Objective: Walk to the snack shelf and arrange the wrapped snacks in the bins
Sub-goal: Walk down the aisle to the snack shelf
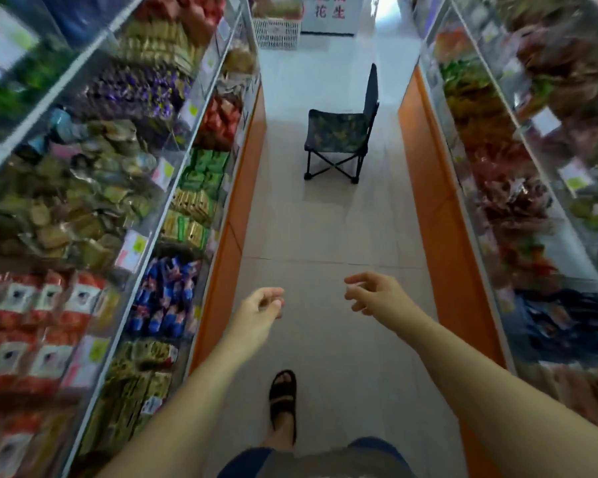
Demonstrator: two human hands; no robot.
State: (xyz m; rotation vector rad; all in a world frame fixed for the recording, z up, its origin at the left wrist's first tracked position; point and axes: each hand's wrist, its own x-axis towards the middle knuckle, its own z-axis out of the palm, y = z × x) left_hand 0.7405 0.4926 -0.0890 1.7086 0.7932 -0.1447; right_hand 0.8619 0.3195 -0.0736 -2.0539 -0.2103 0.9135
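I've got open floor (325,236) straight ahead between the left shelf (235,208) and right shelf (435,208). A chair (340,132) sits mid-aisle further on, with a bit more room on its left.

Left snack shelf (221,270): upper-left bins smeared by motion blur, wrappers there unreadable, price tags (136,243) too small to read, near end cut off by the left and bottom edges. Right snack shelf (442,219): wrapped snacks (511,198) blurred into red, brown and green masses (single packets cannot be told apart), upper tiers cut off by the right edge. Aisle end and foreground: sign (330,12) and white basket (277,32) cropped by the top edge; left forearm (194,384), right forearm (480,367) and shorts (318,460) run off the bottom edge, and the sandalled foot (283,405) is hidden above the ankle by the shorts.
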